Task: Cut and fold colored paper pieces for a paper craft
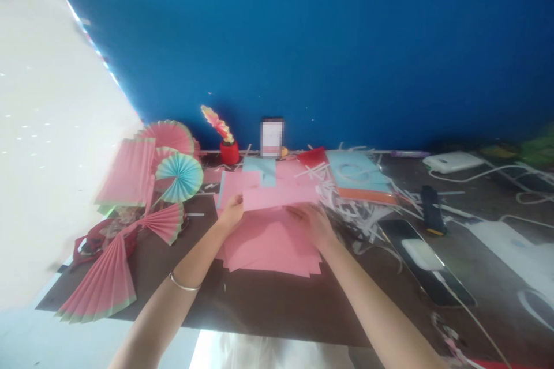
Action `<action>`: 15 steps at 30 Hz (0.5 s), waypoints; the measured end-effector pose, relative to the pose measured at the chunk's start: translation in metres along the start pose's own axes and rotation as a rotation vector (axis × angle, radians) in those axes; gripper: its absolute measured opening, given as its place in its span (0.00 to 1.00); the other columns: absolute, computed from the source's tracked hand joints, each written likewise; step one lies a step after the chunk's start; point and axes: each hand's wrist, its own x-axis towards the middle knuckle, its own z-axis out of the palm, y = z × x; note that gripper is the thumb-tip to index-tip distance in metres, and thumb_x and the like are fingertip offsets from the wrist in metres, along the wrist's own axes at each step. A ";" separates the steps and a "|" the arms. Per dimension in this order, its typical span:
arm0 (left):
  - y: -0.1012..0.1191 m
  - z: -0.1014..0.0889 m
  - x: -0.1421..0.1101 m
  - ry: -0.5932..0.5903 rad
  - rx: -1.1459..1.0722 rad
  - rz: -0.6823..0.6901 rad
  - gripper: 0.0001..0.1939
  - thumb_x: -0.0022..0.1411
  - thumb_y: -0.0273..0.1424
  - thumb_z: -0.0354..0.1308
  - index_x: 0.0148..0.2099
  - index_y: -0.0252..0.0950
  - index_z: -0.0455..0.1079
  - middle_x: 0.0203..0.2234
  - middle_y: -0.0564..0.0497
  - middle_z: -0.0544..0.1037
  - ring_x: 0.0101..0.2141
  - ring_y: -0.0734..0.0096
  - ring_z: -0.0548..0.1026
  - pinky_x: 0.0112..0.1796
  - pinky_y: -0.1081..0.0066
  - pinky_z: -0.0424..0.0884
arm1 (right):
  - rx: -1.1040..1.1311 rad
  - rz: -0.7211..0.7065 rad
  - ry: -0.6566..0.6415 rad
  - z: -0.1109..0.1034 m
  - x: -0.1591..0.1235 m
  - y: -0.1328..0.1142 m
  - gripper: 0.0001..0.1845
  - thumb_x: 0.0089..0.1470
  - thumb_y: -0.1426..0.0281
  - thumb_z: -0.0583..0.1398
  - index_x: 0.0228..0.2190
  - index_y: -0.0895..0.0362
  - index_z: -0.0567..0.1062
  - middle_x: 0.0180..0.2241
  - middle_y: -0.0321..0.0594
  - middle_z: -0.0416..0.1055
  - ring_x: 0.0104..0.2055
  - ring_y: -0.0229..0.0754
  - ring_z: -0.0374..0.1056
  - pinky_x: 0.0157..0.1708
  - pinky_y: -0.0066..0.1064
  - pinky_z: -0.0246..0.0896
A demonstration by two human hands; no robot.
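A folded piece of pink paper (277,198) is raised slightly above a loose stack of pink sheets (272,248). My left hand (234,211) pinches its left end. Just below the right part of its lower edge is my right hand (312,222), somewhat blurred, its fingers stretched out to the left over the stack; its thumb is hard to make out. Behind the folded piece lie more pink paper and a light blue sheet (264,168).
Pleated paper fans (108,279) and a blue rosette (179,177) crowd the left. Behind are a red pot (229,153) and a small upright screen (272,138). Paper shreds (352,213), a blue pad (357,172), a phone (415,242) and a white cable (471,314) occupy the right.
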 end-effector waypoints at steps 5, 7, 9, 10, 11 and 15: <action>-0.001 -0.001 0.000 0.030 -0.105 -0.072 0.15 0.43 0.32 0.67 0.27 0.33 0.63 0.21 0.56 0.71 0.28 0.75 0.74 0.42 0.67 0.71 | -0.377 -0.281 0.125 -0.006 0.000 -0.001 0.17 0.47 0.58 0.58 0.34 0.56 0.73 0.33 0.45 0.74 0.38 0.50 0.70 0.39 0.45 0.65; -0.003 -0.001 0.000 0.018 -0.091 -0.080 0.15 0.44 0.32 0.66 0.28 0.33 0.63 0.20 0.58 0.69 0.27 0.77 0.73 0.41 0.67 0.71 | -0.699 -0.582 0.239 -0.007 -0.005 -0.003 0.18 0.49 0.60 0.57 0.40 0.56 0.71 0.39 0.47 0.72 0.43 0.50 0.67 0.42 0.45 0.62; -0.006 0.000 0.000 -0.018 -0.067 -0.079 0.13 0.45 0.32 0.65 0.30 0.33 0.64 0.20 0.57 0.69 0.27 0.76 0.74 0.40 0.68 0.71 | -1.012 -0.869 0.217 -0.006 -0.012 -0.006 0.15 0.50 0.65 0.57 0.41 0.54 0.70 0.41 0.47 0.71 0.46 0.50 0.64 0.46 0.45 0.56; -0.008 0.001 -0.001 -0.019 -0.054 -0.073 0.13 0.46 0.31 0.65 0.32 0.33 0.64 0.21 0.56 0.69 0.27 0.75 0.74 0.39 0.68 0.71 | -1.150 -0.984 0.148 -0.004 -0.016 -0.007 0.14 0.50 0.67 0.57 0.41 0.53 0.71 0.41 0.46 0.71 0.47 0.50 0.63 0.48 0.44 0.54; -0.010 0.002 -0.001 -0.002 -0.035 -0.068 0.13 0.46 0.30 0.64 0.34 0.34 0.65 0.22 0.56 0.70 0.28 0.75 0.74 0.39 0.67 0.71 | -1.268 -1.069 0.065 -0.002 -0.020 -0.007 0.14 0.51 0.69 0.57 0.42 0.51 0.71 0.41 0.44 0.71 0.48 0.49 0.63 0.49 0.43 0.52; -0.018 0.004 -0.002 0.112 0.070 -0.082 0.21 0.47 0.28 0.64 0.44 0.33 0.63 0.26 0.52 0.73 0.30 0.72 0.75 0.39 0.64 0.72 | -1.564 -1.220 -0.039 0.007 -0.032 -0.006 0.21 0.52 0.73 0.56 0.47 0.43 0.67 0.45 0.39 0.70 0.49 0.46 0.63 0.50 0.41 0.46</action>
